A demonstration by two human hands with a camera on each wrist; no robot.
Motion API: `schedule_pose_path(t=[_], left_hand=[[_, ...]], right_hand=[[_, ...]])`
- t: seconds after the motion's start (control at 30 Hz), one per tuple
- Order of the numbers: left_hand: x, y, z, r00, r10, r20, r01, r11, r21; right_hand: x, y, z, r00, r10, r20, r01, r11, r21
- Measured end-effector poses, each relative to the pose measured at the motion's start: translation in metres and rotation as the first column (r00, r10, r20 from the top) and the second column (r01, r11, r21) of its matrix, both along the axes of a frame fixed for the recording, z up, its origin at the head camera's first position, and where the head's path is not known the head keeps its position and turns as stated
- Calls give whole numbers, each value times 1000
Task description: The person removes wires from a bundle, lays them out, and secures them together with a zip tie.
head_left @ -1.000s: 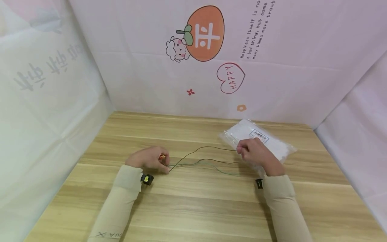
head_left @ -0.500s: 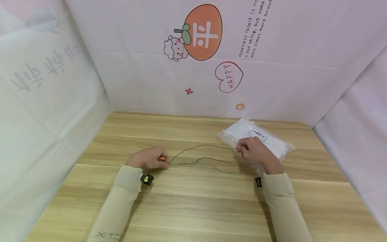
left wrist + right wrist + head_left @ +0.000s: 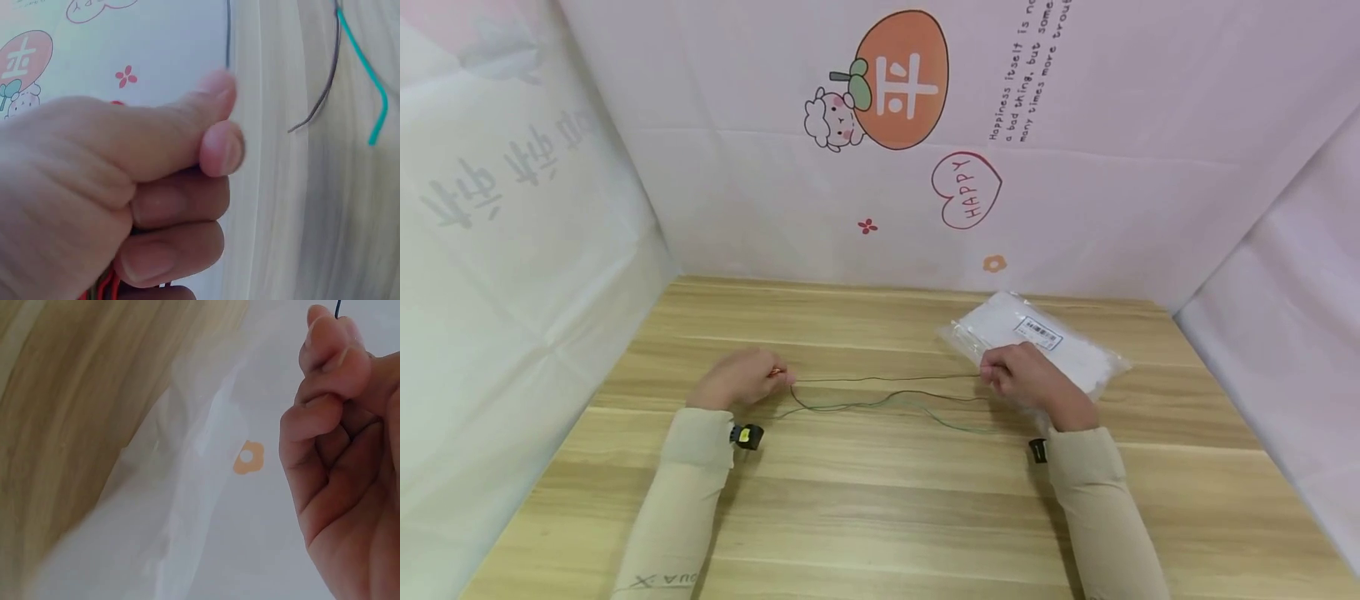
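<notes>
A thin dark wire (image 3: 872, 378) runs nearly straight between my two hands in the head view. My left hand (image 3: 741, 379) pinches one end between thumb and forefinger. Its other fingers curl round a bunch of red and dark wires (image 3: 107, 286), mostly hidden in the palm. At the wire's far end my right hand (image 3: 1026, 379) pinches it with the fingertips, above the plastic bag's near edge. On the table below lie a green wire (image 3: 369, 75) and a dark brown wire (image 3: 328, 90), their near ends apart from the left fingers.
A clear plastic bag (image 3: 992, 321) with white contents and a barcode label lies at the back right, partly under the right hand. The wooden table (image 3: 880, 517) meets printed white cloth (image 3: 760, 208) at the back and sides.
My left hand has moved back and left, drawing the dark wire from a raised arc to nearly straight. The green and brown wires have come out of its pinch. The right hand barely shifts.
</notes>
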State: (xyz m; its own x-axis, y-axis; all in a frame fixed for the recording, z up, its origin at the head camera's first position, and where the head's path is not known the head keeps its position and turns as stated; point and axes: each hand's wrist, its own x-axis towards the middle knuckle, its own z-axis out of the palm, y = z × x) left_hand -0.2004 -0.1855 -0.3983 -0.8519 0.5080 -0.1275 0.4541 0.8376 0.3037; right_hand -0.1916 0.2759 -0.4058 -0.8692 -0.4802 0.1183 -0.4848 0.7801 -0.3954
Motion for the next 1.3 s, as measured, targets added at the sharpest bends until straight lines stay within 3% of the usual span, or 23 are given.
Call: schedule_pose_path(t=[0.17,0.3,0.47,0.77,0.9,1.0,1.3], left_hand=[[0,-5,-1,999,-34,-21,33,999,-18],[2,-4,0,998,23,52,-22,1000,-20],[3,-2,-3,987,86,139,-86,996,-7],[3,-9,7,976,130,172,-147,985,89],[3,-5,12,987,110,120,-125,984,128],[3,2,14,997,70,43,-75,987,141],[9,36,13,991,-37,-131,53,991,119]], right_hand=[[1,-3,-2,999,25,23,-24,1000,-9],[3,-8,-3,998,43,38,-43,999,10],[7,-19,-3,992,34,124,-40,998,47],[9,-18,3,970,-24,240,9,998,63],[9,-11,7,968,-93,234,77,994,78],[10,-9,11,974,-122,191,106,990,90],[12,-32,16,997,22,69,-22,1000,-2]])
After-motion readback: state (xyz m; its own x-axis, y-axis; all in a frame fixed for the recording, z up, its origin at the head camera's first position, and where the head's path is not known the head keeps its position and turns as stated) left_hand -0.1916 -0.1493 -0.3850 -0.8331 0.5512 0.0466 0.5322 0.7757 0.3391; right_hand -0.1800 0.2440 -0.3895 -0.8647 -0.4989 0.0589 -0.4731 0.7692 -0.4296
